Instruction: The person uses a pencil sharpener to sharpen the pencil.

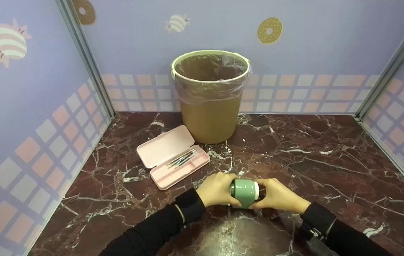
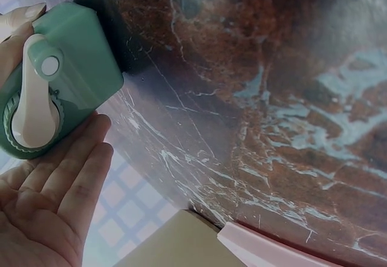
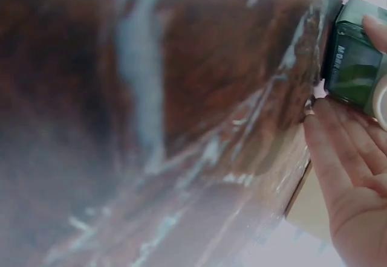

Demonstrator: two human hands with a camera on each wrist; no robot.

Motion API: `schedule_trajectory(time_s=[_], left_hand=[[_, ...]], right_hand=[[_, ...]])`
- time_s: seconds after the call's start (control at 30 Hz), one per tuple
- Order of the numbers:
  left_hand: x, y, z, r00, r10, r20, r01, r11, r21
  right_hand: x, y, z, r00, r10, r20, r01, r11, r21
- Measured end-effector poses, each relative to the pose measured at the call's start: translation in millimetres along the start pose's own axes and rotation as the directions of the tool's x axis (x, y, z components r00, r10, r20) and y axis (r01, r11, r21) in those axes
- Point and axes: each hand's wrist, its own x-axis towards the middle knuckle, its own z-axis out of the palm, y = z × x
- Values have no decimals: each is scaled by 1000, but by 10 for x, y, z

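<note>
A green crank-handle pencil sharpener (image 1: 244, 193) is held between both hands, low and right of centre in the head view. My left hand (image 1: 216, 189) grips its crank side, thumb on the near side and fingers on the far side. Its white crank (image 2: 37, 107) shows in the left wrist view. From the other side my right hand (image 1: 276, 195) holds the end with the white ring. The right wrist view shows a dark see-through part (image 3: 357, 67) with white lettering there. Whether the sharpener's base touches the tabletop, I cannot tell.
An open pink pencil case (image 1: 166, 145) holds several pencils (image 1: 182, 159), left of the hands. Behind it stands a tan bin (image 1: 209, 117) with a clear liner. The dark red marble-patterned tabletop (image 1: 329, 170) is bounded by patterned panels on three sides.
</note>
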Motion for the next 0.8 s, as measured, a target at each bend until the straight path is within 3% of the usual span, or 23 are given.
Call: schedule_trajectory(time_s=[0.8], left_hand=[[-2, 18, -39, 1000, -19, 21, 20, 1000, -7]], right_hand=[[34, -15, -40, 998, -55, 19, 56, 996, -74]])
